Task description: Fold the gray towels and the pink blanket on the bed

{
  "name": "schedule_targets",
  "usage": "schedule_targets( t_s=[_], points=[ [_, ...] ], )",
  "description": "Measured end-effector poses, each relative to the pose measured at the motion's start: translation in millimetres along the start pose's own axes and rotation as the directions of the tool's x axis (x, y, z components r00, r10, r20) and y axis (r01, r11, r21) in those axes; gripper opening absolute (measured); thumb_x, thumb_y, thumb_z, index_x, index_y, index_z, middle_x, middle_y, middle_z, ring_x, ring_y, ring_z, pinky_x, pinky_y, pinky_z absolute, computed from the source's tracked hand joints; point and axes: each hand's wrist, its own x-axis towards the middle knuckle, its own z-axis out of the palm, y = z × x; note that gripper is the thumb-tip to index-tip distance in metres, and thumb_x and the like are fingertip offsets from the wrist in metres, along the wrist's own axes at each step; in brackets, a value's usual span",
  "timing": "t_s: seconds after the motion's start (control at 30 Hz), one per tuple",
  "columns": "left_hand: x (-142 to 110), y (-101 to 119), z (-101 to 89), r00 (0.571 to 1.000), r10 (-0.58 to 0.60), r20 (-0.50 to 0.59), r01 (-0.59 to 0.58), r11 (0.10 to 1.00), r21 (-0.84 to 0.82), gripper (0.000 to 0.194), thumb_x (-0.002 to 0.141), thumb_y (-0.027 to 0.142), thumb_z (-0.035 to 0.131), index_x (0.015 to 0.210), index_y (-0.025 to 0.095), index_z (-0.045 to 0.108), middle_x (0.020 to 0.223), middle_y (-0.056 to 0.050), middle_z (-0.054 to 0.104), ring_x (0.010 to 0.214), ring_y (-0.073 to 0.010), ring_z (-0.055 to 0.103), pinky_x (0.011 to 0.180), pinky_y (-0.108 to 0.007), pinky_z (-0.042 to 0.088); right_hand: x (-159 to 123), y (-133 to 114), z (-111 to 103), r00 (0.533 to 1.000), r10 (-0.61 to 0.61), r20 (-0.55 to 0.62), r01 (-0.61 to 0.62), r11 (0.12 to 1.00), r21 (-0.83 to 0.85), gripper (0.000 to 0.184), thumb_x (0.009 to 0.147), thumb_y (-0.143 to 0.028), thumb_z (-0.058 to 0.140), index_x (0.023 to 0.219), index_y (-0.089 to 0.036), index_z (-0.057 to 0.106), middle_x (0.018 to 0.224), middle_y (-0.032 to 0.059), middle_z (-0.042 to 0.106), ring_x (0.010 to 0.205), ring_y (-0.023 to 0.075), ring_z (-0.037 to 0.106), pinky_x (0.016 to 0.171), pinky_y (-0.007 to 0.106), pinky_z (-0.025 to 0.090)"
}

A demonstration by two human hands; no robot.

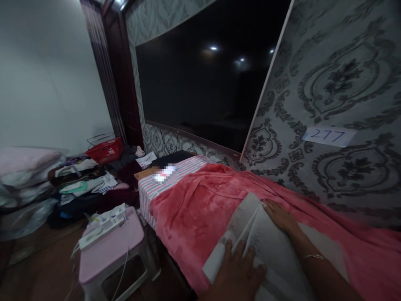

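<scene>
A white garment [269, 246] lies folded on a red blanket [194, 213] that covers a long table. My left hand [238, 271] rests flat on the near left part of the white cloth, fingers stretched out. Farther along, my right hand [280, 215] presses flat on the cloth's upper edge, fingers together and extended; a thin bracelet sits on that wrist. Neither hand grips anything.
A pink-topped stool [109, 246] with a white iron [102, 225] and cord stands left of the table. Piles of clothes [84, 184] and a red basket [106, 150] fill the back left. A large dark screen [206, 75] hangs on the patterned wall, with a paper label [328, 136].
</scene>
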Motion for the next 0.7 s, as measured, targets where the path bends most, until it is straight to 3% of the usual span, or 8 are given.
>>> schedule_targets(
  t_s=[0.1, 0.23, 0.4, 0.53, 0.6, 0.7],
  points=[
    [-5.3, 6.1, -7.1, 1.0, -0.003, -0.014, 0.002, 0.998, -0.055, 0.079, 0.092, 0.065, 0.047, 0.158, 0.027, 0.025, 0.167, -0.015, 0.009, 0.154, -0.0418, 0.002, 0.116, -0.077, -0.001, -6.5, -13.0, -15.6, 0.995, 0.051, 0.086, -0.05, 0.999, -0.008, 0.064, 0.099, -0.046, 0.017, 0.153, -0.025, 0.043, 0.158, 0.0032, 0.04, 0.147, 0.0265, 0.034, 0.117, 0.056, 0.032],
    [-14.0, 18.1, -22.4, 0.999, -0.018, -0.041, 0.015, 0.997, -0.075, 0.077, 0.092, 0.064, 0.047, 0.157, 0.027, 0.029, 0.167, -0.016, 0.013, 0.154, -0.0412, 0.004, 0.116, -0.076, -0.002, -23.3, -33.8, -42.8, 0.998, 0.058, 0.008, -0.057, 0.994, -0.097, 0.062, 0.099, -0.044, 0.023, 0.156, -0.021, 0.036, 0.161, 0.0056, 0.034, 0.149, 0.0292, 0.029, 0.115, 0.063, 0.031],
    [-20.7, 27.1, -34.7, 0.999, -0.022, -0.044, 0.017, 0.995, -0.1, 0.074, 0.094, 0.065, 0.042, 0.156, 0.026, 0.031, 0.167, -0.015, 0.013, 0.154, -0.0392, 0.002, 0.118, -0.073, -0.005, -90.2, -41.8, -43.8, 0.974, -0.214, -0.072, 0.2, 0.966, -0.166, 0.06, 0.099, -0.052, 0.028, 0.155, -0.032, 0.037, 0.163, 0.0045, 0.028, 0.15, 0.0325, 0.026, 0.113, 0.065, 0.032],
    [-20.6, 26.1, -32.3, 0.999, -0.021, -0.05, 0.017, 0.996, -0.089, 0.075, 0.094, 0.066, 0.041, 0.156, 0.026, 0.03, 0.167, -0.015, 0.014, 0.154, -0.0394, 0.003, 0.118, -0.073, -0.004, -148.8, -18.8, -26.0, 0.946, -0.323, -0.013, 0.318, 0.939, -0.126, 0.059, 0.098, -0.059, 0.032, 0.154, -0.041, 0.037, 0.163, 0.0003, 0.028, 0.149, 0.0324, 0.027, 0.113, 0.065, 0.032],
    [-20.0, 25.5, -30.5, 0.998, -0.016, -0.055, 0.013, 0.998, -0.067, 0.074, 0.094, 0.065, 0.042, 0.156, 0.026, 0.03, 0.167, -0.015, 0.015, 0.154, -0.0398, 0.004, 0.117, -0.074, -0.003, -157.9, 1.1, -23.3, 0.965, -0.261, -0.016, 0.258, 0.961, -0.104, 0.061, 0.096, -0.061, 0.031, 0.154, -0.041, 0.038, 0.162, -0.0005, 0.03, 0.149, 0.0323, 0.027, 0.115, 0.065, 0.03],
    [-19.3, 25.6, -29.1, 0.998, -0.02, -0.06, 0.017, 0.999, -0.048, 0.074, 0.094, 0.064, 0.043, 0.157, 0.027, 0.03, 0.167, -0.014, 0.016, 0.154, -0.0398, 0.005, 0.118, -0.074, -0.001, -144.4, 32.7, -26.4, 0.995, -0.104, -0.004, 0.103, 0.993, -0.063, 0.066, 0.093, -0.064, 0.029, 0.152, -0.037, 0.042, 0.161, -0.0004, 0.032, 0.149, 0.0335, 0.028, 0.114, 0.066, 0.03]
  ],
)
